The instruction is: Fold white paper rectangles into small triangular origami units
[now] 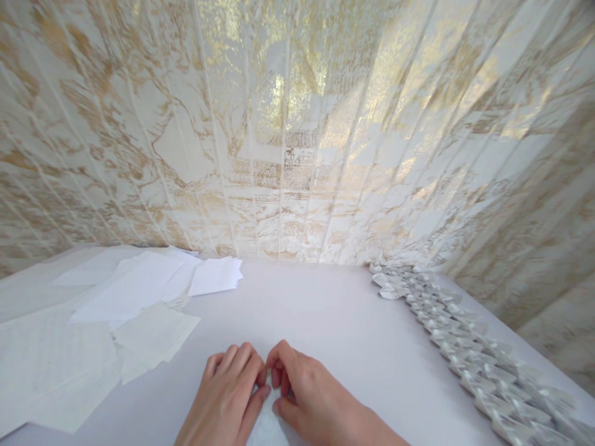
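Note:
A small piece of white paper [268,427] lies at the bottom middle of the view, narrowing to a folded point between my hands. My left hand [232,390] is closed on its left side, with thumb and fingers pinching near the tip. From the right, my right hand [309,390] pinches the same tip, its fingers curled and its thumb near the paper's edge. The fingertips of both hands almost meet at the top of the paper. The paper's lower end runs out of the frame.
Loose sheets of paper [56,353], some with faint print, spread over the left of the white table [297,303]. A small stack of white paper pieces [216,275] sits at the back. Rows of folded paper pieces [460,347] line the right edge. Behind hangs a gold-patterned curtain [279,155].

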`<state>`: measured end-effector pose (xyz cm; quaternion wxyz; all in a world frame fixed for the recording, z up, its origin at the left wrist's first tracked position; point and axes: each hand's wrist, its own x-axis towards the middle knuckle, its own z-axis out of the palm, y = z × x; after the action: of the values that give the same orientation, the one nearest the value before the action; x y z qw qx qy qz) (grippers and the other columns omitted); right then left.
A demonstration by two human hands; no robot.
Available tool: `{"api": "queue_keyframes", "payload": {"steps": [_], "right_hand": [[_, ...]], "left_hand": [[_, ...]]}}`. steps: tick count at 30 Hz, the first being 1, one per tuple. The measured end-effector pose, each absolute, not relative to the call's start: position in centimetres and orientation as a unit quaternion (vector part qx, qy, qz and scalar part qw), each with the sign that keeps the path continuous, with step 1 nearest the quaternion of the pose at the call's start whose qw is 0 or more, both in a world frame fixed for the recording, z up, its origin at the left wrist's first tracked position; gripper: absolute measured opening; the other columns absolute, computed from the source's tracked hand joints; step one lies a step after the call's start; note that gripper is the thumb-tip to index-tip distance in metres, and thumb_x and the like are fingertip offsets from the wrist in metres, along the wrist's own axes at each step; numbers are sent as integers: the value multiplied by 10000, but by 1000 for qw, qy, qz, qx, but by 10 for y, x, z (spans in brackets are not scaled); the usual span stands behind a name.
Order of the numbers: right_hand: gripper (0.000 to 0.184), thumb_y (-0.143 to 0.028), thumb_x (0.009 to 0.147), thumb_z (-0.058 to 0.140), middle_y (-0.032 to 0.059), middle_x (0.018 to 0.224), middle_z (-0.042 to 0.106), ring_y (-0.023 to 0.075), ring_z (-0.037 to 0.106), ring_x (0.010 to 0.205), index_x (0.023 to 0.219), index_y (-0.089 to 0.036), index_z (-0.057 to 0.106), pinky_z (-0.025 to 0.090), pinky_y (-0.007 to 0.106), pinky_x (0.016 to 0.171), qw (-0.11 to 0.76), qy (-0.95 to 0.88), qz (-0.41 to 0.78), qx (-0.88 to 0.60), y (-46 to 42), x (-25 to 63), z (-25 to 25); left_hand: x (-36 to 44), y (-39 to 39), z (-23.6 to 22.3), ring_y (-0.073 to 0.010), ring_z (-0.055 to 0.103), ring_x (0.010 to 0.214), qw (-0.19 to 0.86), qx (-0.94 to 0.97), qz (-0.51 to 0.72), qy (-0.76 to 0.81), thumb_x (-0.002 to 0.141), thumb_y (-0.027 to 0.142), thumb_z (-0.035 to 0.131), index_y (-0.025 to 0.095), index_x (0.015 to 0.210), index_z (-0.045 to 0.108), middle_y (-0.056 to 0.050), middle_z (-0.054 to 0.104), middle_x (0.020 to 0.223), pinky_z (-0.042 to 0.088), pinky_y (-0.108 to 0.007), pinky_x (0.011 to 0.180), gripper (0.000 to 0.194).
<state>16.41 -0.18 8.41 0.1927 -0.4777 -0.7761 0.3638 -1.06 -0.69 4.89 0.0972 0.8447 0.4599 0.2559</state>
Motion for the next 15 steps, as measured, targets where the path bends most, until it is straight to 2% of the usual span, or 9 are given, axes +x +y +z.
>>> {"api": "queue_keyframes", "payload": {"steps": [3,6,9,11,13,15], "right_hand": [[452,81,608,511,-43,827,562,117,527,690,928,-232,453,410,181,624,198,-769,376,-478,-1,164,83],[448,81,608,524,-46,833,558,110,527,687,929,-227,470,409,177,615,196,-759,390,-483,-1,163,85],[439,80,615,547,-45,822,560,108,531,691,946,-207,523,415,178,622,197,-751,399,-488,-1,163,86],[437,74,623,555,-40,829,570,109,536,696,963,-199,563,422,178,629,200,-752,396,-488,-1,164,85],[426,64,628,559,-32,843,582,111,543,705,967,-191,598,431,179,643,200,-757,388,-486,0,164,82],[387,54,626,566,-19,853,590,113,547,708,928,-180,632,438,181,656,197,-764,379,-484,1,164,79]], "left_hand": [[-14,-7,55,-233,534,849,129,847,229,462,876,218,560,238,839,555,10,569,870,355,-365,772,43],[-21,-4,57,-222,550,874,156,847,210,462,834,233,611,246,859,563,19,580,893,365,-346,788,55],[-28,3,58,-216,562,897,182,849,198,455,842,214,557,256,878,579,20,600,918,377,-334,794,60],[-34,9,58,-215,573,894,188,849,191,455,851,173,491,259,859,585,21,617,901,384,-332,782,128],[-41,12,57,-215,587,878,175,846,194,465,869,150,429,260,850,587,19,637,876,398,-333,767,193],[-48,11,50,-218,603,879,136,846,220,467,891,157,392,264,922,597,3,662,905,420,-335,761,233]]}}
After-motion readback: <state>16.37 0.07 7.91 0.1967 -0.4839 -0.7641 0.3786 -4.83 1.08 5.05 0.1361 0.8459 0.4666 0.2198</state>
